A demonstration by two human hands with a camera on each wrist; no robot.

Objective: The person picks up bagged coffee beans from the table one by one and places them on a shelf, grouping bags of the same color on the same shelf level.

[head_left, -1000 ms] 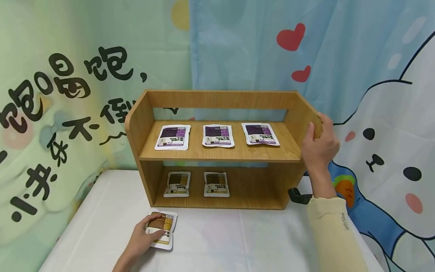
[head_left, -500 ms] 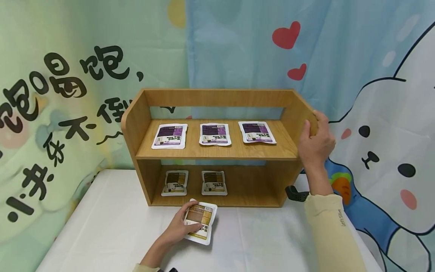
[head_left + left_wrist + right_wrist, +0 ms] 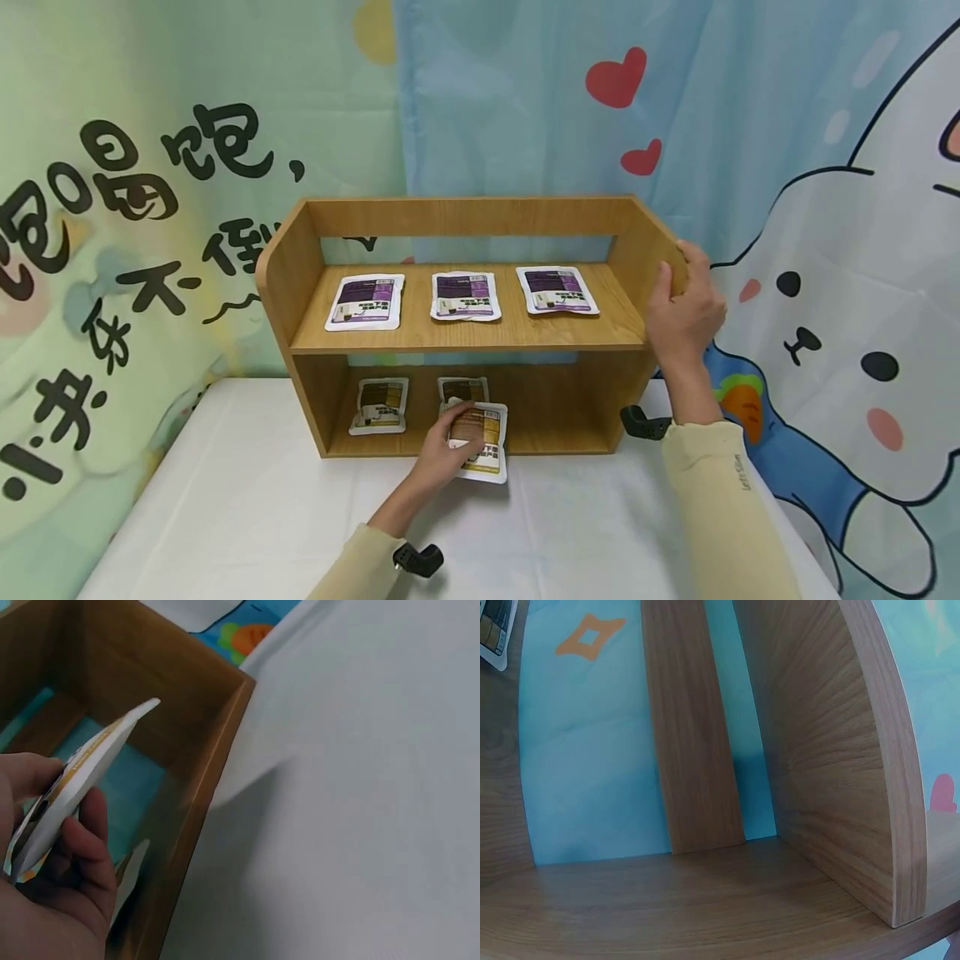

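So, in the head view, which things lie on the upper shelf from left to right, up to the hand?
First flat white pouch with purple label → second purple-label pouch → third purple-label pouch → right hand gripping the wooden shelf unit's right side panel.

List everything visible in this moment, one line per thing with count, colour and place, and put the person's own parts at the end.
wooden shelf: 1, light brown, two tiers, on the table against the backdrop
purple packets: 3, white with purple labels, flat in a row on the upper tier
brown packets: 2, white with brown labels, flat on the lower tier, the second partly hidden
held packet: 1, white with brown-yellow label, at the front of the lower tier
table: 1, white cloth
backdrop: 1, green and blue cartoon curtain
left hand: grips the held packet
right hand: grips the shelf's right side panel
sleeves: 2, cream
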